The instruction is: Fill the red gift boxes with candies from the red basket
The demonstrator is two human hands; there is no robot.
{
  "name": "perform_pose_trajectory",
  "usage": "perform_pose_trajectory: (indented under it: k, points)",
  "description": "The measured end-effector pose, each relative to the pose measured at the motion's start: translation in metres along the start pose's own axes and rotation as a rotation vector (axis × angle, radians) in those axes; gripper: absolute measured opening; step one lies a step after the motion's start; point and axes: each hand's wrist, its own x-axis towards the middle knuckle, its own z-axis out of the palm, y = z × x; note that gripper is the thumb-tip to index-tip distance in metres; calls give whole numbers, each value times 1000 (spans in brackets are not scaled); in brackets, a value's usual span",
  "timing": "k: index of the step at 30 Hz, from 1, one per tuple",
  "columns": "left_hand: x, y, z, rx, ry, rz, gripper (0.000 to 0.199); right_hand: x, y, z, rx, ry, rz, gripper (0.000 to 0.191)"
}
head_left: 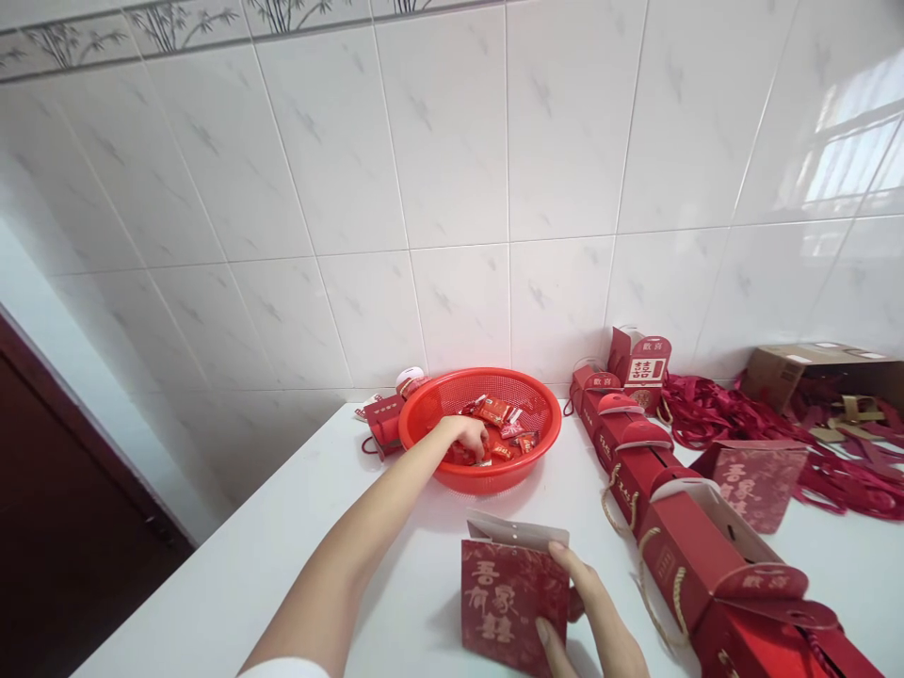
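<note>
My left hand (470,435) reaches into a red plastic strainer basket (543,414). Its fingers curl down among red-wrapped candies (494,411), and what they close on, if anything, is hidden. At the front of the table, my right hand (589,603) grips the right side of a dark red gift box (512,603) printed with gold Chinese characters. The box stands upright with its grey-white inner flap (519,534) raised at the top. My right thumb lies on the front face and another finger rests at the upper corner.
A row of red gift boxes (678,527) with rope handles runs along the right. Another patterned box (759,485) stands behind it, near a heap of dark red ribbons (734,410) and a cardboard box (769,377). More small red packaging (385,424) lies left of the basket, before the tiled wall.
</note>
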Motion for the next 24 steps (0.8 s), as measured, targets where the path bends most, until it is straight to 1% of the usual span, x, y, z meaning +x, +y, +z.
perform_pose_trajectory:
  k: [2, 4, 6, 8, 10, 12, 13, 14, 16, 17, 19, 21, 24]
  points:
    - [-4, -4, 0, -34, 46, 6, 10, 1, 1, -1, 0, 10, -14, 43]
    - [-8, -7, 1, -90, 119, 28, 6, 1, 4, -1, -10, 34, -10, 41]
    - [-14, -8, 1, -160, 199, 59, 10, 2, 8, -2, -42, 79, 8, 40]
    - [-23, -5, 0, -329, 279, 123, 17, 4, 12, -5, -82, 122, 22, 38]
    - [-36, 0, 0, -580, 351, 221, 19, 9, 12, -11, -111, 144, 3, 37]
    - [-51, 8, 1, -804, 402, 331, 20, 17, 8, -19, -119, 125, -24, 34]
    - [-60, 12, 1, -866, 419, 379, 21, 22, 4, -23, -110, 101, -31, 31]
    - [-69, 16, 2, -905, 439, 423, 22, 28, -1, -28, -96, 45, 14, 29]
    - [-87, 23, 6, -949, 473, 512, 25, 41, -10, -37, -27, -25, 120, 21]
    - [-97, 27, 8, -962, 480, 555, 26, 48, -14, -40, 13, -54, 192, 20]
    - [-114, 34, 14, -981, 474, 627, 27, 59, -20, -44, 57, -72, 284, 28]
    - [-128, 40, 21, -987, 452, 667, 26, 67, -24, -44, 63, -69, 326, 33]
    - [-142, 49, 32, -944, 447, 703, 23, 73, -27, -42, 59, -73, 354, 31]
